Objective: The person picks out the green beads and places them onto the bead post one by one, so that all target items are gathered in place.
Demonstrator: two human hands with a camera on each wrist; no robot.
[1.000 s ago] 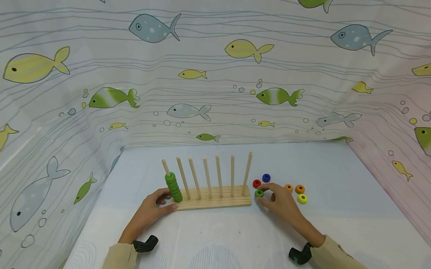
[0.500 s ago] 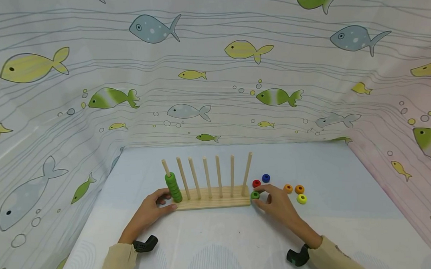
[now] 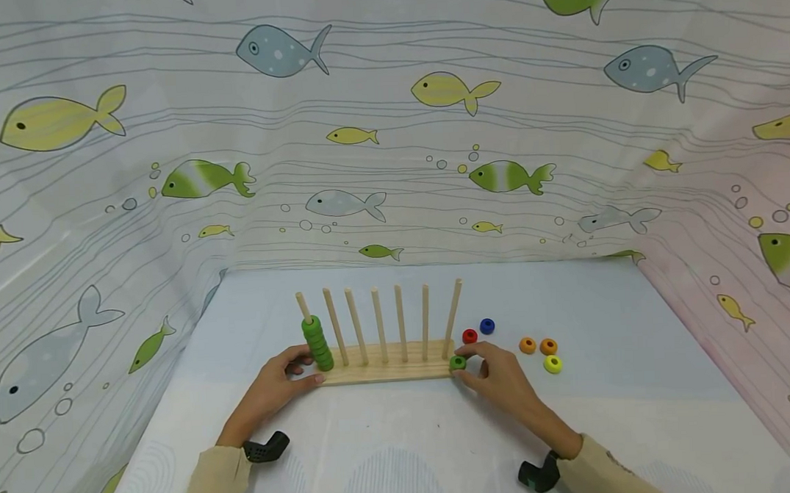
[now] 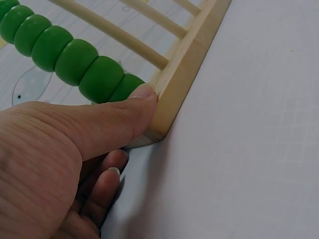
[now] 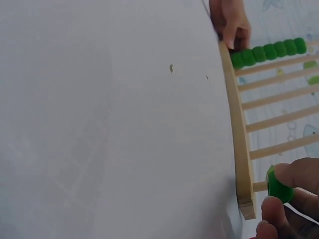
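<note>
A wooden peg rack (image 3: 390, 372) stands on the table with several upright pegs. Its leftmost peg carries a stack of green beads (image 3: 317, 343); the other pegs are bare. My left hand (image 3: 278, 384) grips the left end of the base, and the left wrist view has the thumb (image 4: 124, 112) on its corner beside the lowest bead. Between thumb and fingertips, my right hand (image 3: 500, 378) pinches a single green bead (image 3: 457, 363) at the base's right end. In the right wrist view this bead (image 5: 279, 186) is close beside the rightmost peg.
Behind my right hand lie a red bead (image 3: 469, 336) and a blue bead (image 3: 487, 326). Farther right are two orange beads (image 3: 528, 346) and a yellow bead (image 3: 553, 364). A fish-patterned cloth (image 3: 391, 166) rises behind the table and along both sides.
My right hand has moved left with the green bead, from beside the rack to the right end of its base. The left hand has stayed in place.
</note>
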